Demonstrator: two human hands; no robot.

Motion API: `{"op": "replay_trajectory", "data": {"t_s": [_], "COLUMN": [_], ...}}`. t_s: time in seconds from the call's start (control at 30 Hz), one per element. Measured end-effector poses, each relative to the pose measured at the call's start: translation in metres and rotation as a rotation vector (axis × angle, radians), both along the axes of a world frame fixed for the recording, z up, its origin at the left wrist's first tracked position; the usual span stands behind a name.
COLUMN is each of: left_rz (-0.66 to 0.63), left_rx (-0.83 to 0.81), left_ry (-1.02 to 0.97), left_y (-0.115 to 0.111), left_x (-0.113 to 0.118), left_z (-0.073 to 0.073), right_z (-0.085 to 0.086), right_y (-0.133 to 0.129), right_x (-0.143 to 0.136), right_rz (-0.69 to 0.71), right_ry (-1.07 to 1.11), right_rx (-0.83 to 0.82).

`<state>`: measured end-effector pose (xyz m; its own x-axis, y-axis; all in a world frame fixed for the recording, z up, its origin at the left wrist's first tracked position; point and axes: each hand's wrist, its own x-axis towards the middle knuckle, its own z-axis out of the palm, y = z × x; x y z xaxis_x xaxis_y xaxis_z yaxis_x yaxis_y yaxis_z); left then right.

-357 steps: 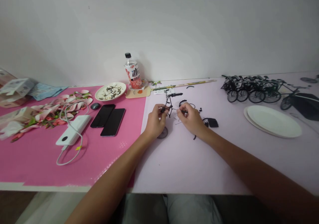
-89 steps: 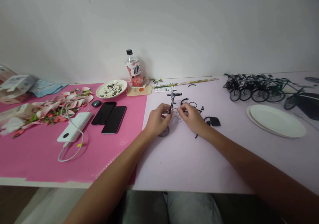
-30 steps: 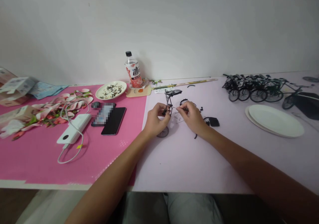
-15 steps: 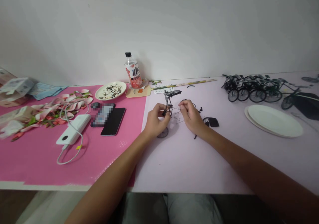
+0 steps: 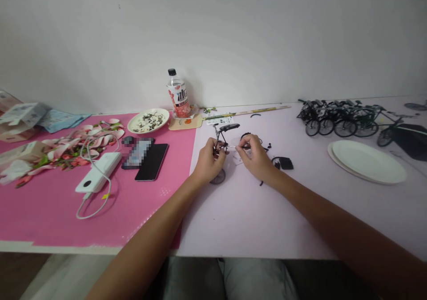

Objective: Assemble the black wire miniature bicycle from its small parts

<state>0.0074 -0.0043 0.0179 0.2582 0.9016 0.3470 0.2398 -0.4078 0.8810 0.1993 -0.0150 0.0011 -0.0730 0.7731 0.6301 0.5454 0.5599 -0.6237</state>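
Note:
A small dark model bicycle frame (image 5: 224, 131) is pinched between the fingers of my left hand (image 5: 211, 160), held just above the table. My right hand (image 5: 255, 155) is closed on a thin screwdriver (image 5: 232, 146), whose metal shaft points left and meets the lower part of the frame. A loose spoked model wheel (image 5: 219, 177) lies under my left hand. Beside my right hand are small black parts, among them a black basket-like piece (image 5: 286, 163). More dark parts behind my right hand are partly hidden.
Several assembled model bicycles (image 5: 343, 120) stand at the back right, near stacked white plates (image 5: 370, 162). On the left are phones (image 5: 151, 162), a white power bank (image 5: 98, 173) with a cable, artificial flowers (image 5: 73, 151), a plate of small parts (image 5: 133, 126) and a drink bottle (image 5: 178, 95).
The model bicycle frame has tipped and shifted slightly left in my left hand. My right hand has moved a little left with the screwdriver.

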Motion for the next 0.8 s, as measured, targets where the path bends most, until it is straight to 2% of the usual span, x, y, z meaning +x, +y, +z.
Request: {"op": "replay_trajectory", "data": {"t_s": [0.13,0.3,0.8], "left_rz": [0.021,0.041,0.056], "left_rx": [-0.002,-0.025,-0.102], "left_ry": [0.005,-0.005,-0.082], "left_y": [0.0,-0.001,0.001], "left_x": [0.001,0.002,0.006], "left_z": [0.0,0.0,-0.005], "right_z": [0.006,0.008,-0.002], "right_y": [-0.006,-0.011,-0.008], "right_x": [-0.003,-0.007,-0.008], "right_rz": [0.018,0.036,0.001], "right_ry": [-0.073,-0.046,-0.035], "right_rx": [0.015,-0.105,0.003]}}
